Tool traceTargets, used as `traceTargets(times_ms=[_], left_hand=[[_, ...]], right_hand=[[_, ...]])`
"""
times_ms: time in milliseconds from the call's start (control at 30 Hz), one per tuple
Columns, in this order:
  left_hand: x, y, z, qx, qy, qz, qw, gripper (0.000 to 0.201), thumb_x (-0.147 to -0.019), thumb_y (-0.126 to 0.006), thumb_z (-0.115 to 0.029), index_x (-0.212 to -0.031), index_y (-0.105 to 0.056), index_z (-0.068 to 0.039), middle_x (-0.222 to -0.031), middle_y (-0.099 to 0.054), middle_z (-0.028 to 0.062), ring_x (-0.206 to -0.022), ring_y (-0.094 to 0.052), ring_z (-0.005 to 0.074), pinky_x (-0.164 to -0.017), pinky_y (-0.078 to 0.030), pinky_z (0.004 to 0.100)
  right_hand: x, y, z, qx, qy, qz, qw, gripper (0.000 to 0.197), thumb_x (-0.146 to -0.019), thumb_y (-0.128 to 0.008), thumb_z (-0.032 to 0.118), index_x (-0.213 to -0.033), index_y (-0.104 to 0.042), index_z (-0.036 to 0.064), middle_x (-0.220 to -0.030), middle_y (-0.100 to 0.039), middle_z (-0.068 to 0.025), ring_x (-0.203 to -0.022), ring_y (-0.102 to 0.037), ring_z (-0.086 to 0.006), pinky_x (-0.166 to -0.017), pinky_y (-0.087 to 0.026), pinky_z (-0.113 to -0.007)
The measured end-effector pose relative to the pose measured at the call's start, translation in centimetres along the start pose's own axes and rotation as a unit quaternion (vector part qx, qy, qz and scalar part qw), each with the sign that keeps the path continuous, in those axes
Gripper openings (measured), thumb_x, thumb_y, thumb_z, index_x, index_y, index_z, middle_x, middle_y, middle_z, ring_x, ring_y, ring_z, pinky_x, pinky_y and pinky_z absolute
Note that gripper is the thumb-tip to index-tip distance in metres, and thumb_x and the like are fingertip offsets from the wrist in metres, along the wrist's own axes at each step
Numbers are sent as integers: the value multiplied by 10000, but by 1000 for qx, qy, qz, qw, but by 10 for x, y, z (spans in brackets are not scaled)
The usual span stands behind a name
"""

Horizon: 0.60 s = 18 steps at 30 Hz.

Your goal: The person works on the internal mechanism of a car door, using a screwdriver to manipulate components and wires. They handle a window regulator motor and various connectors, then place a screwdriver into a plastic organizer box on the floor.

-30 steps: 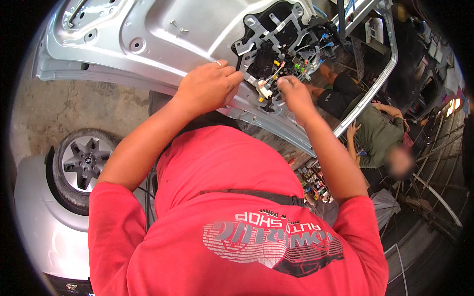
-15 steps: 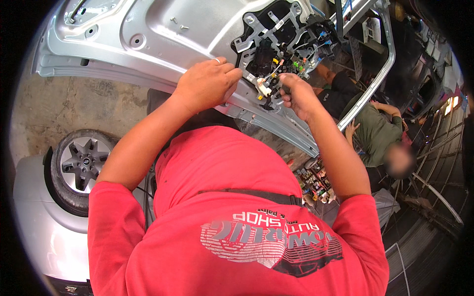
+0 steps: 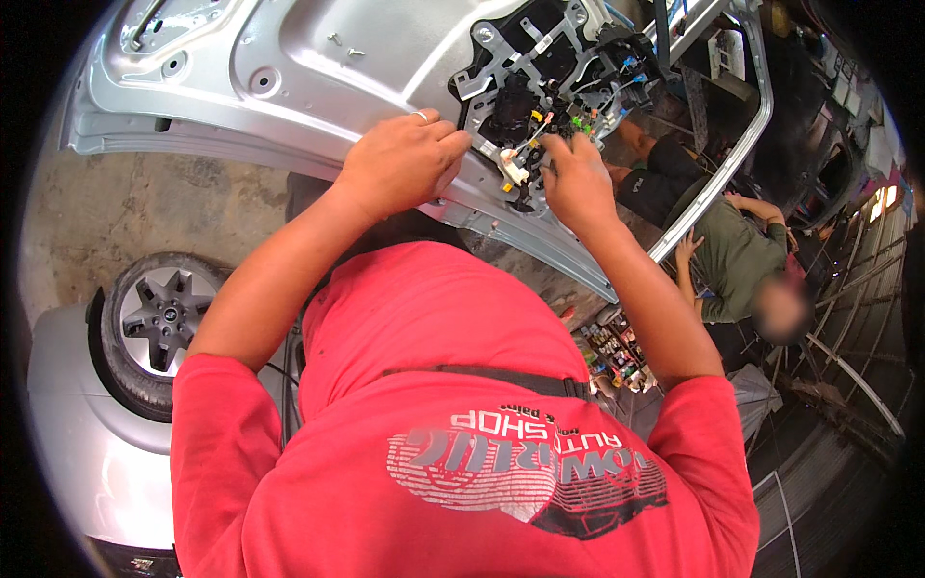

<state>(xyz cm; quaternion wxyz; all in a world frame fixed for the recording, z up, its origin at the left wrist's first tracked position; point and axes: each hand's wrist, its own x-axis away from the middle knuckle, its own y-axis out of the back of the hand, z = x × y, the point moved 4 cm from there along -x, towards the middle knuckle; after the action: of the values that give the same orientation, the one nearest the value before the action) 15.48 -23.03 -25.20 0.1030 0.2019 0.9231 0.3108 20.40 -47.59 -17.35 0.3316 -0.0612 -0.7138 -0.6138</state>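
Note:
A bare silver car door (image 3: 328,72) lies across the upper part of the head view. My left hand (image 3: 407,159), with a ring on one finger, is closed at the door's near edge. Its thumb and whatever it may grip are hidden under the curled fingers. To the right, my right hand (image 3: 581,183) reaches to the lower part of the latch and wiring assembly (image 3: 520,111), with fingers and thumb apart. Beside its thumb sits a white plastic piece (image 3: 514,167). Yellow, green and pink connectors show near the fingertips.
Two small screws (image 3: 356,52) lie on the door panel. A wheel (image 3: 164,318) and a silver car body part (image 3: 87,385) are at left on the concrete floor. Another person in a dark green shirt (image 3: 742,255) is at right. Small items crowd a shelf (image 3: 617,352) beyond my waist.
My right hand has turned, and its fingers have spread from a closed curl onto the wiring assembly. The left hand has kept its place at the door edge.

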Motion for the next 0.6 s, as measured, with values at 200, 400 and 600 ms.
traceTargets(times_ms=[200, 400, 600], left_hand=[[0, -1, 0, -7, -5, 6, 1000, 126, -935, -699, -208, -1020, -668, -120, -929, -672, 36, -962, -677, 254, -798, -578, 388], [-2, 0, -1, -4, 0, 14, 1000, 141, -939, -699, -220, -1034, -673, -118, -930, -675, 42, -973, -681, 260, -804, -579, 394], [-3, -1, -1, -14, 5, 38, 999, 151, -941, -700, -218, -1059, -695, -125, -937, -688, 46, -983, -687, 270, -811, -579, 404]], right_hand=[[6, -14, -19, -251, -193, -32, 948, 458, -1005, -716, 282, -1345, -562, 16, -1168, -689, -290, -1122, -653, -508, -972, -517, -558], [4, -11, -2, -119, -129, -8, 984, 386, -993, -695, 162, -1325, -559, 18, -1209, -645, -286, -1102, -643, -513, -942, -524, -567], [8, -10, -4, -158, -16, -86, 984, 354, -968, -692, 125, -1284, -558, 41, -1280, -563, -259, -1104, -625, -510, -919, -534, -566]])
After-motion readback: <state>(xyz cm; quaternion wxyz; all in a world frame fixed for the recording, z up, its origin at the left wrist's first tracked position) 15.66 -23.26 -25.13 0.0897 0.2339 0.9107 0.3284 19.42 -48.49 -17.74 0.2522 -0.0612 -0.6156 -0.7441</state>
